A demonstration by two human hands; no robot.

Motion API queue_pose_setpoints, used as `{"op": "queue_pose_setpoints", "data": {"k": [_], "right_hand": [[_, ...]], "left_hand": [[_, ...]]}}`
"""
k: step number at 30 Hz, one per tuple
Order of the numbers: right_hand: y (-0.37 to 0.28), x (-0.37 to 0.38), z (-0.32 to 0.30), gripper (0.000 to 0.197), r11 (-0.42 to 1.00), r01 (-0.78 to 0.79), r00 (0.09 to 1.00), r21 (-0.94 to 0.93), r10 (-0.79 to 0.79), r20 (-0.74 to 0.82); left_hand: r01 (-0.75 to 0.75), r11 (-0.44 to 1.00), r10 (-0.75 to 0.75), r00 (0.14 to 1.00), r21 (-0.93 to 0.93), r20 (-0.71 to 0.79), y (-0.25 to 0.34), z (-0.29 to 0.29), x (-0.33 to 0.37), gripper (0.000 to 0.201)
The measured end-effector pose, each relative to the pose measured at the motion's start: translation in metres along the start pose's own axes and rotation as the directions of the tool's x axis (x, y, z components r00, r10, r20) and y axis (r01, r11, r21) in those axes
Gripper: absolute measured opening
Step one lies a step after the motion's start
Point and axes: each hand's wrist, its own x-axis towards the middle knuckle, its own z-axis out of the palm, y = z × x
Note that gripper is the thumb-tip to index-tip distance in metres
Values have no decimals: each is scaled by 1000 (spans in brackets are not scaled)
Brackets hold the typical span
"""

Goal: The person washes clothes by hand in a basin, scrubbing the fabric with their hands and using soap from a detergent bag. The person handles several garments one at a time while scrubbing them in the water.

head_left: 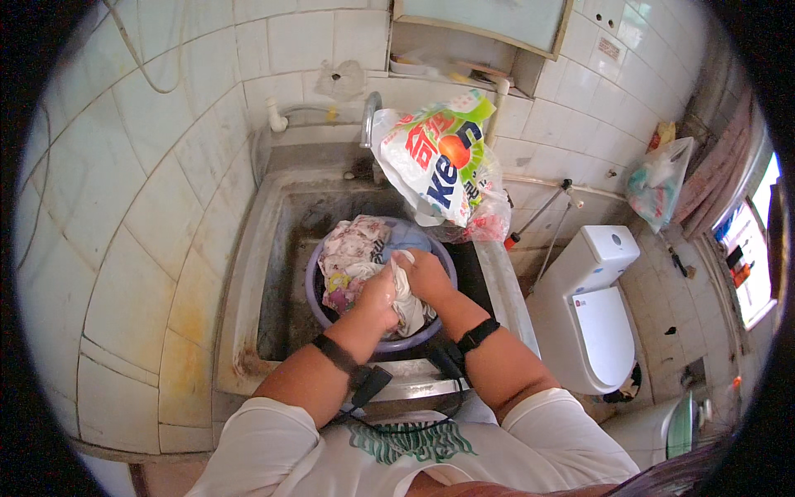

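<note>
Both my hands grip a bunched white cloth [404,296] over a purple basin [447,321]. My left hand [379,300] closes on the cloth from the left, and my right hand [429,277] is wrapped round its upper right part. The cloth hangs down between them toward the basin's near rim. A pale garment with a floral print [352,244] lies heaped in the basin's left part. A blue cloth [406,238] shows behind my hands. What lies under my hands and the white cloth is hidden.
The basin stands in a worn stone sink [277,286] with a metal faucet [372,112] at the back. A large printed detergent bag [439,161] sits on the sink's far right corner. A white toilet [600,315] is to the right. Tiled wall [132,248] rises at the left.
</note>
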Motion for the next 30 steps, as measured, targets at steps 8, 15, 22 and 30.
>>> {"op": "queue_pose_setpoints", "data": {"k": [8,15,22,30], "right_hand": [[-40,-23,-5,37,962,274,946,-13,-267,182],[7,0,0,34,1000,-2,997,-30,0,-79],[-21,-17,1,33,959,280,958,-53,-275,77],[-2,-3,2,38,998,1,1000,-69,0,10]], "left_hand": [[38,991,-23,992,-129,120,11,-35,3,33],[-2,1000,0,996,25,89,5,12,-8,30],[-13,1000,15,970,10,-242,15,26,-33,33],[-6,992,9,1000,126,-24,12,9,-14,33]]}}
